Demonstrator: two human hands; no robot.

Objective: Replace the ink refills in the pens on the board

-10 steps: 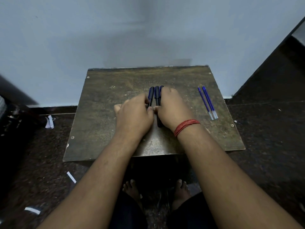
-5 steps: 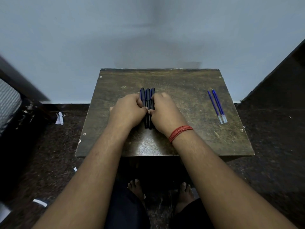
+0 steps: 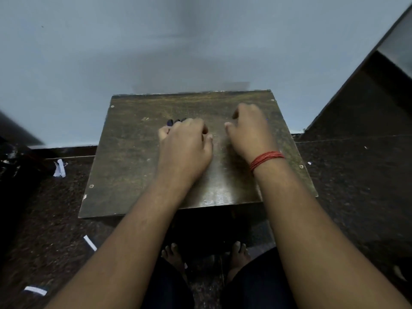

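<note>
Left hand (image 3: 186,146) over pens (image 3: 176,122), right hand (image 3: 250,130) apart, curled.

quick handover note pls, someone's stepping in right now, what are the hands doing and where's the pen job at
Left hand: resting over the pens, fingers curled on them; only their dark far tips show past the knuckles. The grip itself is hidden.
Right hand: out on the right part of the board, fingers curled down where spare refills would lie; whether it holds one cannot be told, and no refill shows.
Done: nothing visibly opened or swapped.
Left: open each pen, pull the old refill, fit a new one, close it. Check under the right hand for the refills first.
</note>
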